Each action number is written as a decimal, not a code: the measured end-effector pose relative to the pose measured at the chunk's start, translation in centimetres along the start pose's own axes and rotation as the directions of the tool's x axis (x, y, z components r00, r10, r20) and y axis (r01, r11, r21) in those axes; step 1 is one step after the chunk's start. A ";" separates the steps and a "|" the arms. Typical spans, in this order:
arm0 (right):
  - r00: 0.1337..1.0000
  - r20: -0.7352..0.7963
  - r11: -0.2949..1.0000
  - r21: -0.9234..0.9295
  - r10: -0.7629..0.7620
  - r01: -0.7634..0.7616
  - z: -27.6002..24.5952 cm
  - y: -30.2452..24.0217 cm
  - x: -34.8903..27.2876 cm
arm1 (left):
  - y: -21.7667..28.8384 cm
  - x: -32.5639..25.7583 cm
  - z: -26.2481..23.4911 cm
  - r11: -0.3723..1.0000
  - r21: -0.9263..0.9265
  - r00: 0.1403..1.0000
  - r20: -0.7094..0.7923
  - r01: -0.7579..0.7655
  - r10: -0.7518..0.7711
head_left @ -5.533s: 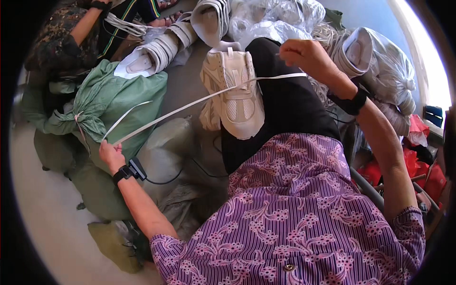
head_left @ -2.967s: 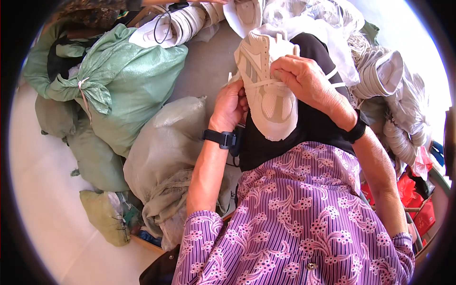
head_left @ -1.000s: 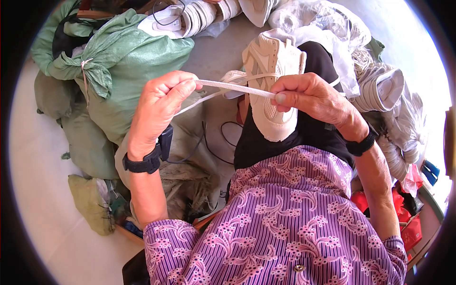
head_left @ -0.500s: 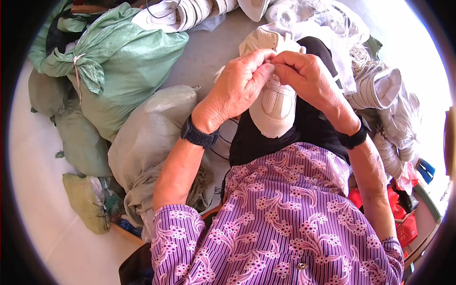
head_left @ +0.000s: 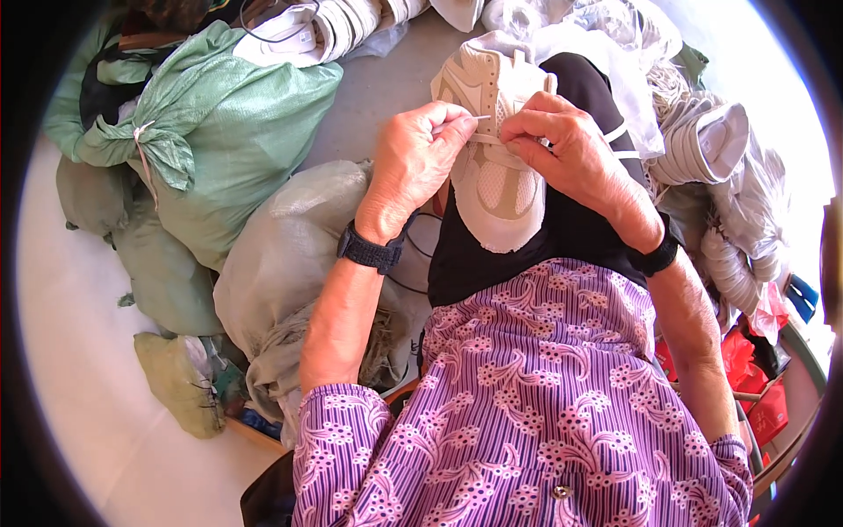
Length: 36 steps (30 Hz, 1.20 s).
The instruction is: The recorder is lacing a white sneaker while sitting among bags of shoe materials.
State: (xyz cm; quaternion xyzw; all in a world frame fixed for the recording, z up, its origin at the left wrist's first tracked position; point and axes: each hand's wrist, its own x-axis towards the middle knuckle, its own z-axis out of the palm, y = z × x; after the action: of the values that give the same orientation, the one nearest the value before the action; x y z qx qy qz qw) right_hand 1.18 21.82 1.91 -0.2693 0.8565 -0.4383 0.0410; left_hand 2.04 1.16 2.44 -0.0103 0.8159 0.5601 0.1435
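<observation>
Seen from above, on a lap draped in black cloth [head_left: 571,233]: a white sneaker [head_left: 496,158], toe toward the wearer, heel pointing away. Left hand [head_left: 421,158] closed in a pinch on the tip of a white shoelace [head_left: 481,117], just over the eyelet rows on the shoe's left side. Right hand [head_left: 566,149] curled over the sneaker's upper from the other side, fingers pressed onto the lace crossings, thumb hidden, so whether gripping the lace or merely pressing it cannot be told. Black wristbands [head_left: 373,253] on both wrists; purple flowered sleeves below. To the left on the floor, a tied green woven sack [head_left: 219,132] and, nearer the knee, a grey sack [head_left: 281,255] lying slack. Stacked at top and along the right edge, more pale sneakers [head_left: 711,149], some wrapped in clear plastic. Red packaging [head_left: 746,378] low at right.
</observation>
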 end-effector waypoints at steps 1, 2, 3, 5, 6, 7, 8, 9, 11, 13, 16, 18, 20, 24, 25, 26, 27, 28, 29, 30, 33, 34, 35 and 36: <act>1.000 0.000 1.000 0.001 -0.003 0.003 0.0 0.0 0.0 | 0.0 -0.1 0.1 1.000 0.004 1.000 0.003 0.014 -0.014; 1.000 0.001 1.000 0.002 -0.006 0.006 0.0 0.0 0.0 | 0.0 -0.2 0.2 1.000 0.007 1.000 0.004 0.029 -0.029; 1.000 -0.003 1.000 0.004 -0.004 0.004 0.1 0.0 -0.1 | -0.2 -0.3 0.2 1.000 0.011 1.000 0.007 0.029 -0.029; 1.000 -0.008 1.000 0.013 0.002 -0.001 0.2 0.0 -0.1 | -0.4 -0.4 -0.1 0.999 0.030 0.998 0.038 0.043 -0.044; 1.000 -0.012 1.000 0.015 0.003 -0.003 0.2 0.0 -0.1 | -0.3 -0.4 -0.1 0.999 0.034 0.998 0.041 0.042 -0.044; 1.000 -0.007 1.000 0.006 0.002 -0.002 0.1 0.0 -0.1 | -0.1 -0.4 0.0 0.998 0.022 0.996 0.049 0.066 -0.068; 1.000 -0.001 1.000 0.000 -0.001 0.001 0.1 0.1 -0.1 | 0.1 -0.4 0.0 0.996 0.013 0.994 0.055 0.092 -0.092; 1.000 -0.004 1.000 0.002 -0.001 0.001 0.2 0.1 -0.1 | 0.1 -0.3 0.0 0.996 0.016 0.994 0.056 0.092 -0.093; 1.000 -0.010 1.000 0.006 -0.012 0.012 0.3 0.2 -0.1 | 0.2 -0.2 0.1 0.996 0.060 0.996 0.059 0.064 -0.068; 0.999 -0.030 1.000 0.016 -0.016 0.016 0.5 0.2 0.0 | 0.4 0.2 0.4 0.982 0.187 0.999 0.039 -0.023 0.016; 0.999 -0.051 1.000 0.017 -0.012 0.013 0.6 0.3 0.3 | 0.2 1.2 1.7 0.859 0.438 0.960 0.037 -0.264 0.276; 0.999 -0.051 1.000 0.011 -0.011 0.011 0.5 0.3 0.3 | 0.1 1.6 2.4 0.714 0.570 0.891 0.072 -0.405 0.448; 0.996 -0.046 0.993 0.088 0.078 -0.074 0.4 0.4 0.3 | -0.1 0.9 2.0 0.882 0.376 0.954 0.009 -0.282 0.301; 0.995 -0.096 0.960 -0.280 -0.041 0.013 -0.1 1.2 1.7 | -2.4 -0.5 1.2 0.997 -0.076 0.999 0.032 0.016 -0.014; 0.995 -0.094 0.959 -0.284 -0.038 0.010 -0.1 1.2 1.8 | -2.9 -0.8 1.3 0.975 -0.192 0.994 0.047 0.108 -0.101; 0.993 -0.060 0.952 -0.295 -0.099 0.077 0.1 1.2 2.1 | -3.1 -0.9 1.6 0.951 -0.275 0.990 0.057 0.139 -0.128; 0.987 -0.026 0.942 -0.305 -0.158 0.143 0.3 1.1 2.4 | -3.4 -1.1 1.6 0.949 -0.282 0.991 0.050 0.137 -0.128; 0.988 -0.015 0.943 -0.301 -0.155 0.143 0.7 0.8 2.4 | -3.9 -1.2 1.6 0.939 -0.312 0.989 0.049 0.145 -0.136; 0.988 -0.010 0.941 -0.306 -0.157 0.147 1.0 0.8 2.5 | -3.8 -1.3 1.7 0.928 -0.341 0.989 0.054 0.151 -0.141; 0.987 0.000 0.945 -0.289 -0.161 0.154 1.4 0.9 2.6 | -3.6 -1.2 1.6 0.926 -0.347 0.989 0.052 0.148 -0.139; 0.986 0.008 0.942 -0.294 -0.166 0.161 1.9 0.6 3.1 | -3.1 -1.2 1.2 0.924 -0.310 0.974 0.110 0.222 -0.197; 0.986 0.061 0.937 -0.308 -0.154 0.165 1.7 0.5 3.4 | -3.1 -1.2 1.3 0.926 -0.301 0.973 0.115 0.227 -0.201; 0.983 0.114 0.931 -0.323 -0.141 0.171 1.6 0.4 3.6 | -3.0 -1.2 1.4 0.928 -0.292 0.972 0.119 0.231 -0.205; 0.984 0.112 0.931 -0.323 -0.141 0.170 1.5 0.3 3.6 | -3.1 -1.2 1.5 0.929 -0.290 0.972 0.120 0.231 -0.204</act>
State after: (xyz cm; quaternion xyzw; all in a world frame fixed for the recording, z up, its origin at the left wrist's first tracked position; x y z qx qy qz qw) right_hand -1.57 19.07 1.30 -0.3581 0.8914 -0.2779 -0.0022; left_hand 4.07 1.24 -0.56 -0.0981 0.7072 0.6588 0.2370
